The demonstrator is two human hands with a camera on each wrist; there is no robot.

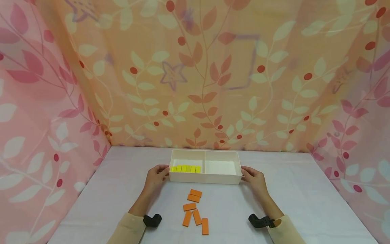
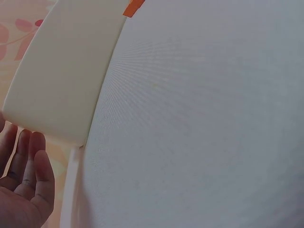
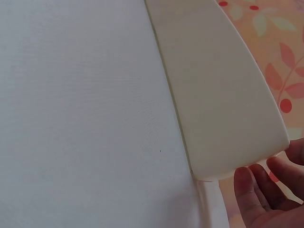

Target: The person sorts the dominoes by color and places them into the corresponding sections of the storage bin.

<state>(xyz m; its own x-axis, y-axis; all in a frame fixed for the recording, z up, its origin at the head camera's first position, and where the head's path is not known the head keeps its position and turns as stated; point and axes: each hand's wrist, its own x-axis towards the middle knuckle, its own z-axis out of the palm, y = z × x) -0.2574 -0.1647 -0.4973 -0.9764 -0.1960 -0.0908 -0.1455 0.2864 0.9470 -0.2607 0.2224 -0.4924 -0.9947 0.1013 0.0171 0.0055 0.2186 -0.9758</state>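
Observation:
A cream two-compartment box (image 1: 205,178) sits toward the back of the table, a divider splitting it into left and right. My left hand (image 1: 156,177) holds its left end, and my right hand (image 1: 254,179) holds the right end. In the left wrist view, curved fingers (image 2: 35,159) meet the end wall, with part of the hand cut off by the frame. The right wrist view likewise shows fingertips (image 3: 244,183) at the box's end. Several yellow blocks (image 1: 186,169) stand in a row along the front of the left compartment. The right compartment shows its bare floor (image 1: 221,167).
Several orange rectangular blocks (image 1: 196,217) lie loosely on the white tablecloth (image 1: 231,213) in front of the box, between my forearms. Floral cloth (image 1: 207,74) hangs behind the table and along both sides. Each wrist wears a black camera mount (image 1: 152,220).

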